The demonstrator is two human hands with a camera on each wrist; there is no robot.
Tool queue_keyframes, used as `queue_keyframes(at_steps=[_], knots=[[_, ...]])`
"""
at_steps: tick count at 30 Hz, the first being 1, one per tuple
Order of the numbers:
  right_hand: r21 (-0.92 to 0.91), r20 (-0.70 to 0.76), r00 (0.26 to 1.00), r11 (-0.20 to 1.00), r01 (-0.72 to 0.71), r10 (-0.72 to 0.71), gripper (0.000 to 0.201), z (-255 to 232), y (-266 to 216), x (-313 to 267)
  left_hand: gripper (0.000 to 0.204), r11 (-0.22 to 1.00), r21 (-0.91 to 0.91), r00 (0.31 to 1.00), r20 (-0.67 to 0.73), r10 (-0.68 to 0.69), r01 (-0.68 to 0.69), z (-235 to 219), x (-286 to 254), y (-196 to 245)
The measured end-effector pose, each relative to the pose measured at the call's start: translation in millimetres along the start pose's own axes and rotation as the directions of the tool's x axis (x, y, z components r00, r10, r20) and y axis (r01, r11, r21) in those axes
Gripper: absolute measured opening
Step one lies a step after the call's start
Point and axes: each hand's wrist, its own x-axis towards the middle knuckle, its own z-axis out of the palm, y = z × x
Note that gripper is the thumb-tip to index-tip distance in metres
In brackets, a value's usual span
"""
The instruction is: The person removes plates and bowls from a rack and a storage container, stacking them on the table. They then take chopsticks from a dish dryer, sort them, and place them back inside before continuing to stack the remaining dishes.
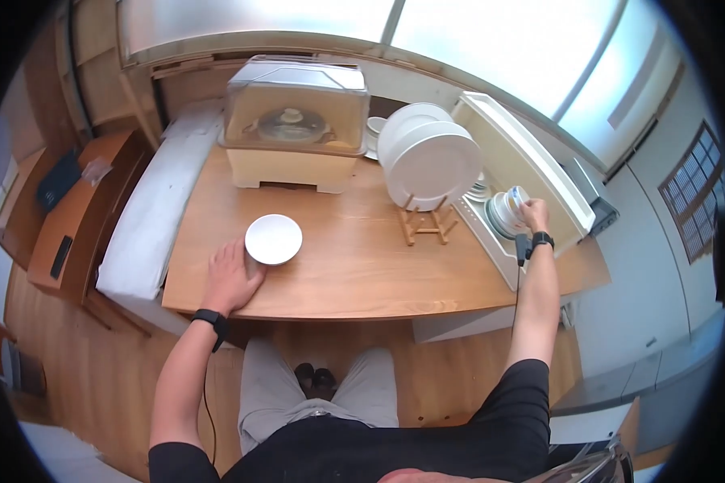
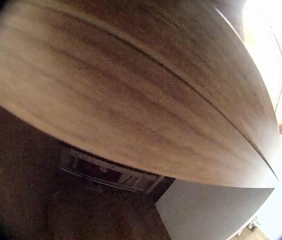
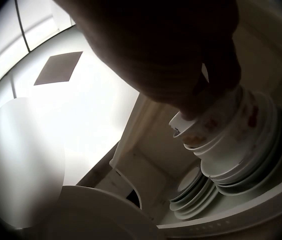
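On the wooden table [image 1: 346, 274], my left hand [image 1: 232, 278] lies flat with its fingers extended beside a white bowl [image 1: 274, 239]. Only tabletop and the table's front edge show in the left wrist view, not the hand. At the right, my right hand [image 1: 535, 216] reaches into a cream dish box [image 1: 532, 153] and grips the rim of a patterned bowl [image 3: 213, 125]. That bowl sits tilted at the top of a leaning stack of bowls [image 3: 231, 155]. Smaller stacked plates [image 3: 193, 195] stand beside it in the box.
Large white plates [image 1: 435, 165] stand upright on a wooden rack [image 1: 427, 228] left of the box. A dish cabinet with a clear cover [image 1: 298, 121] stands at the back left, small white dishes [image 1: 375, 133] beside it. The table's front edge [image 1: 354, 317] runs before the person.
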Motion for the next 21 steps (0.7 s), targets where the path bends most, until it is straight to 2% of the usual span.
queue_keyframes(at_steps=[3, 6, 12, 13, 16, 17, 21], knots=[[-0.078, -0.169, 0.985, 0.997, 0.005, -0.018, 0.023, -8, -12, -8, 0.069, 1.000, -0.011, 1.000, 0.011, 0.002, -0.002, -3, -1, 0], [-0.044, -0.229, 0.973, 0.999, -0.018, 0.007, 0.021, -22, -31, -23, 0.070, 1.000, -0.008, 1.000, 0.004, 0.009, -0.009, -1, -1, -3], [0.097, -0.279, 0.949, 0.979, 0.177, -0.144, 0.023, -54, -68, -65, 0.072, 0.999, 0.038, 1.000, -0.007, 0.006, -0.005, 4, -3, -6], [0.167, -0.265, 0.949, 0.961, 0.221, -0.172, 0.022, -59, -78, -78, 0.073, 0.999, 0.052, 1.000, -0.022, 0.015, -0.014, 7, -2, -8], [0.386, -0.189, 0.963, 0.887, 0.253, -0.192, 0.019, -78, -135, -136, 0.073, 0.999, 0.027, 1.000, -0.003, 0.023, -0.023, 4, -1, -9], [0.348, -0.225, 0.927, 0.864, 0.363, -0.299, 0.016, -86, -164, -161, 0.073, 1.000, 0.018, 1.000, 0.005, 0.023, -0.023, 0, -2, -8], [0.453, -0.119, 0.820, 0.704, 0.546, -0.560, 0.015, -85, -257, -229, 0.077, 1.000, -0.003, 0.999, 0.033, 0.005, -0.005, 4, -1, -12]])
